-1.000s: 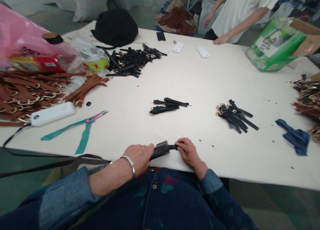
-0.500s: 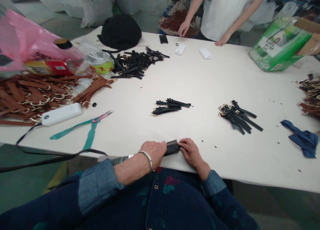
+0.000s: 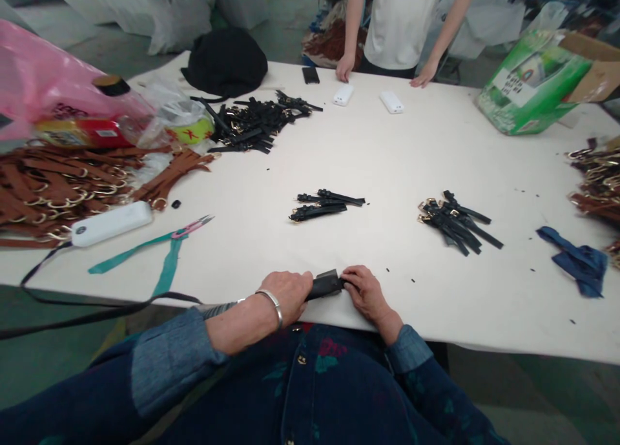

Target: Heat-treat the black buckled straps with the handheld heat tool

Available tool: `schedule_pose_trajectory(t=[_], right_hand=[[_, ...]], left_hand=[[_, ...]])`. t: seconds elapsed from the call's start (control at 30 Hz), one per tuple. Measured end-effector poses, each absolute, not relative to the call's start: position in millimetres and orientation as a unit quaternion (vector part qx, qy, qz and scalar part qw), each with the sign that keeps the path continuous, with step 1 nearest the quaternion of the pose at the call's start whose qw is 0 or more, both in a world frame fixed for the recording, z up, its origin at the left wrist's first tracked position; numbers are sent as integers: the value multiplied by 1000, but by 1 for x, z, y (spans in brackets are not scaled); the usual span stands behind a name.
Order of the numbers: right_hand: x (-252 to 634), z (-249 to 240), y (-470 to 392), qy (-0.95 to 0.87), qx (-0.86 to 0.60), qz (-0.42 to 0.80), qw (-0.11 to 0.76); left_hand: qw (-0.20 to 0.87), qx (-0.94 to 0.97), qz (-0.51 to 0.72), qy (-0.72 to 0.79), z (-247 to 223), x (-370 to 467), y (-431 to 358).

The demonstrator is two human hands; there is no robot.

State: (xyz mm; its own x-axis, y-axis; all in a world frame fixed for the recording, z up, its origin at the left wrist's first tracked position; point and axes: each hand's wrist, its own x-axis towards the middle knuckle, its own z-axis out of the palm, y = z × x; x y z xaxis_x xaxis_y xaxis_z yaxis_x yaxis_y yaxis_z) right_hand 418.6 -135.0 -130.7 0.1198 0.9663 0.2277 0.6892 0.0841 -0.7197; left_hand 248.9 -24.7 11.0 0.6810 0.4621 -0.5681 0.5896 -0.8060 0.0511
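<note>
On the surface (image 3: 397,167), from left to right: a heap of brown straps (image 3: 58,181) with metal rings, lying apart from my hands; pink-handled snips (image 3: 192,226) tied with teal cloth, laid down and unheld; a large heap of black buckled straps (image 3: 261,122). My left grip (image 3: 285,298) is wrapped firmly around a black tubular tool (image 3: 324,286). A small set of black straps (image 3: 320,206) lies beyond it. At the tool's mouth, near the front edge, is the small dark piece (image 3: 342,281) being worked, its end pinched between the closed fingertips of my right grip (image 3: 364,294). Farther right lies a fanned bundle of black straps (image 3: 454,223). I judge the work to be partway: one piece in hand, many in groups; which groups are finished, and which wait, I cannot tell.

Obscured, from left to right: the brown heap is cut off by the frame; a grey ribbed part (image 3: 220,310) is half covered by my left forearm; the dark piece is mostly concealed at the tool's mouth; the brown pile (image 3: 598,186) at far right is also cropped.
</note>
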Motion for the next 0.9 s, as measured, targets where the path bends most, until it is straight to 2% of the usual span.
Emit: schedule_pose_trajectory(t=[0.3,0.5,0.9], right_hand=[[418,-129,-136,-634,-655,186,367],[419,-129,-135,-633,-653,184,374],[419,-130,-135,-635,-653,180,372]], left_hand=[[80,905,-288,304,15,221,-11],[78,885,-316,332,13,215,-4],[97,897,-292,317,19,228,-15]])
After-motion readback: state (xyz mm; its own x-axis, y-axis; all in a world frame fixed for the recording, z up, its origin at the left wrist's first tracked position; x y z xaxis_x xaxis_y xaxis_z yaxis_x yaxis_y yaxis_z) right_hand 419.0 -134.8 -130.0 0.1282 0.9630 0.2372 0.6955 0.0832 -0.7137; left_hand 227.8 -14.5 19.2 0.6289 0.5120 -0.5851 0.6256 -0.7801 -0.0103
